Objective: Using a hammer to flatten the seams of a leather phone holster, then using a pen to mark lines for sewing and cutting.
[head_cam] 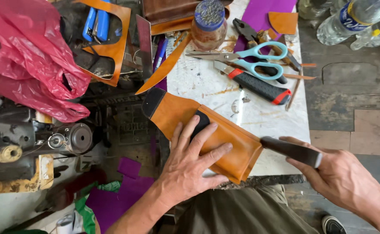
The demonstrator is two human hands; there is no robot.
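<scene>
leather piece [207, 134] under left fingers [200, 145], seemingly flat

White, stained tabletop [259, 117] under daylight; worn dark plank floor [350, 86] on the right side.

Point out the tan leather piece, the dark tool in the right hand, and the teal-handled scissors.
tan leather piece [237, 149], head view, on its bare folded face.
dark tool [290, 150], head view, mid-shaft, ahead of the right hand.
teal-handled scissors [259, 60], head view, where the handles meet.
</scene>
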